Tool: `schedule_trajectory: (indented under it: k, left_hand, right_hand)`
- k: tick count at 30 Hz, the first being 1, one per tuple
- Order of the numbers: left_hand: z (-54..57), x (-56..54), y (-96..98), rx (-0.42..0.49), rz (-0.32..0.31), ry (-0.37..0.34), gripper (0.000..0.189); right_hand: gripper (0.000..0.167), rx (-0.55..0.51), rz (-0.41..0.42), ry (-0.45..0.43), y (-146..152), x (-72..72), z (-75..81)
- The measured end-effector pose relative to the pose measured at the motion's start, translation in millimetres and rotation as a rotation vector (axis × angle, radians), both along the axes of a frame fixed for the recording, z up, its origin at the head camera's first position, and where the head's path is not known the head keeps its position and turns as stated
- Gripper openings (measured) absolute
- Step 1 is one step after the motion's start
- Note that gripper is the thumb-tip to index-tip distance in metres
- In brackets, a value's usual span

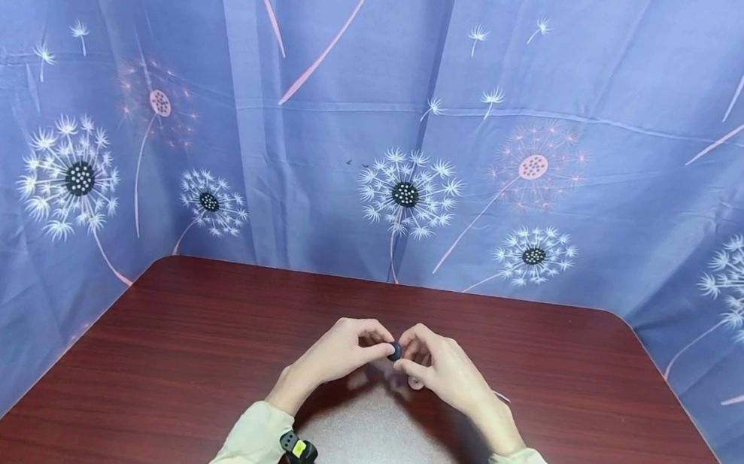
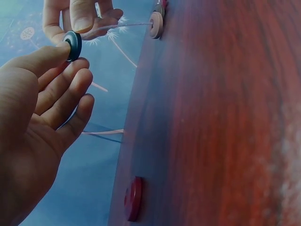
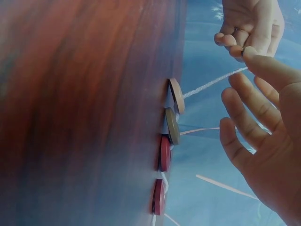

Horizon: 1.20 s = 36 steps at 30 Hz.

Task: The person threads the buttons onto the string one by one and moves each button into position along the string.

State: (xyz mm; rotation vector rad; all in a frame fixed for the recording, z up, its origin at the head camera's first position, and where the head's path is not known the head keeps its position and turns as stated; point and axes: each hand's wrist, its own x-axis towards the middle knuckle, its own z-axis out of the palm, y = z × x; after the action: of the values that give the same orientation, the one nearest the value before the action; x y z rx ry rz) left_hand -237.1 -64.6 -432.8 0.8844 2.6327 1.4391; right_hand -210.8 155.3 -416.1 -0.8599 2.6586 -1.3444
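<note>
My left hand (image 1: 332, 352) pinches a dark round button (image 2: 74, 45) on edge between thumb and forefinger, its other fingers loosely bent below. Facing it, my right hand (image 1: 449, 372) has its thumb and fingertips right at the button's edge, pinching a thin white string (image 3: 214, 84). That string runs down from the right fingers to a beige button (image 3: 177, 95) on the table. Behind the beige one, an olive button (image 3: 172, 126) and two red buttons, one nearer the olive (image 3: 164, 153), sit along the string. The string's tip is hidden by the fingers.
A separate red button (image 2: 134, 198) lies on the dark red wooden table (image 1: 195, 365), seen in the left wrist view. Blue cloth (image 1: 323, 181) printed with dandelions hangs behind and at both sides of the table. A black wrist device (image 1: 298, 455) is on the left sleeve.
</note>
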Motion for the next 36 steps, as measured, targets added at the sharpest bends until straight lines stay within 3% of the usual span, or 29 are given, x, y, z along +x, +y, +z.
schedule_trajectory:
  k: [20,36]
  left_hand:
    - [1.2,0.6,-1.2,0.003,0.021,-0.002,0.006]
    - [1.7,1.0,-3.3,0.012,-0.013,-0.031,0.006]
  right_hand:
    - [0.02,0.079,0.015,0.065,1.8,-1.1,0.9]
    - [0.017,0.111,0.018,0.024,3.8,-1.6,0.1]
